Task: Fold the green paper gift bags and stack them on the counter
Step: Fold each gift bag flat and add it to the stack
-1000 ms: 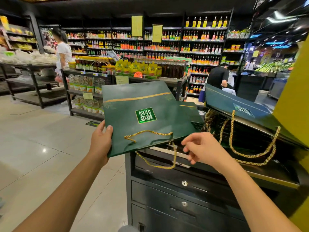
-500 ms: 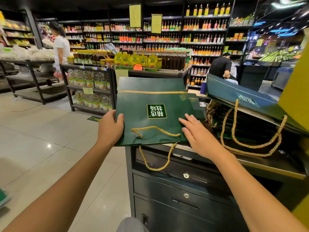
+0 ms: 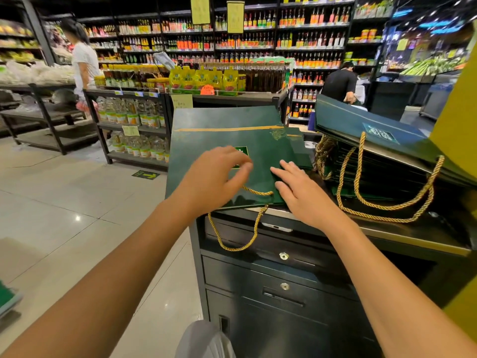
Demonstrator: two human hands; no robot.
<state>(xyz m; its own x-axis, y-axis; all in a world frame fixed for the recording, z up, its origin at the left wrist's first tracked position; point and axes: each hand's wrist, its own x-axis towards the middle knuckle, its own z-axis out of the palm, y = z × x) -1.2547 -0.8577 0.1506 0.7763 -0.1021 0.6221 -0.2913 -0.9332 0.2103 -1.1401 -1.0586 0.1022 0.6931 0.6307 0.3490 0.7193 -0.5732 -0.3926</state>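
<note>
Where the bag lies: the green bag is flat on the bench's left end, in front of us, with its left side past the edge.
Which way it points: its rope handle hangs toward us; the bottom end points away.
Our left hand: on the bag's middle, fingers loosely bent, holding nothing.
Our right hand: fingers straight, pressing its right edge.
Next: we think the pile of bags, just to the right, is nearer our right hand.
</note>
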